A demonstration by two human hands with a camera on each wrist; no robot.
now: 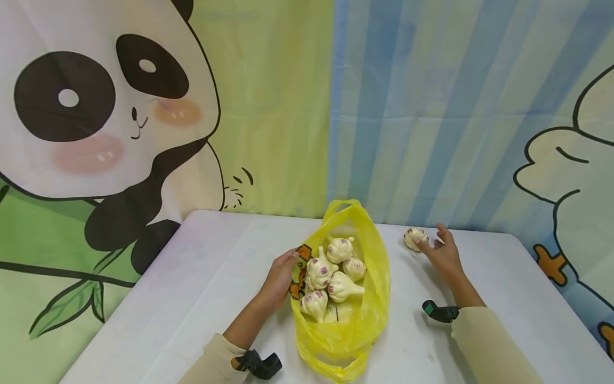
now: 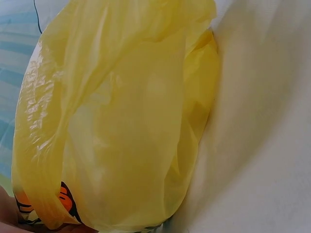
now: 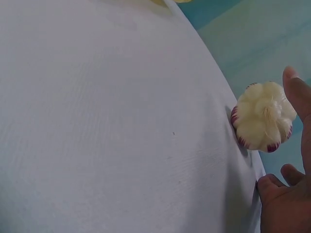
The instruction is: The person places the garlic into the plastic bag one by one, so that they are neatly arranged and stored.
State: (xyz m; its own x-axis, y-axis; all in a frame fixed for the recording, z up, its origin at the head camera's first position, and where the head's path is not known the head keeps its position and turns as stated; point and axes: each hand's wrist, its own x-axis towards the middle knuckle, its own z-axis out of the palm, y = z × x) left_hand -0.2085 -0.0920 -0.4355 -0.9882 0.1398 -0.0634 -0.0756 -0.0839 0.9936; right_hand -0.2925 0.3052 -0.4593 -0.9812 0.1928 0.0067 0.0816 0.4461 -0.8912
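A yellow plastic bag (image 1: 376, 298) stands on the white table with its mouth wide, showing several white garlic bulbs (image 1: 318, 273) with purple marks inside. My left hand (image 1: 279, 277) grips the bag's left rim, by an orange and black print. Only a bit of that hand shows at the lower left corner of the left wrist view, beside the bag (image 2: 131, 121). A single garlic bulb (image 3: 265, 116) lies on the table near the back edge. Around it my right hand (image 1: 445, 255) is spread, thumb overlapping the bulb's edge and fingers apart from it.
The white table (image 1: 216, 277) ends at the back against a hanging cloth (image 1: 398, 106) with blue stripes and a panda picture. Each wrist wears a black band with a device (image 1: 438, 311).
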